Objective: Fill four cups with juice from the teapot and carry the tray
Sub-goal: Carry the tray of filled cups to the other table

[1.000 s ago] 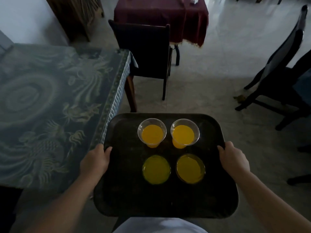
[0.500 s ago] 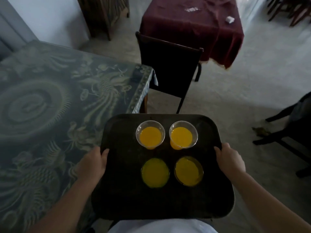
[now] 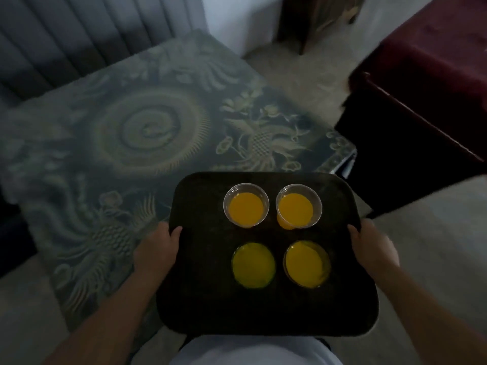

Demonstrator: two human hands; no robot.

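- The view has swung left within the last second: the patterned counter (image 3: 147,133) now fills the frame's left and middle, where before it sat only at the left edge, and the dark chair (image 3: 411,143) has slid off to the right.
- The tray (image 3: 205,299) is level, its far left part now over the counter's near corner.
- Left hand (image 3: 155,250) is closed on the tray's left rim, right hand (image 3: 371,248) on its right rim, as in the earlier frames.
- All four cups stand upright on the tray in two rows: far pair (image 3: 246,205) clear-walled, near pair (image 3: 307,264) fuller.
- No spill shows.
- Judgement: pouring is done; the carry is under way, possibly turning back toward the counter.
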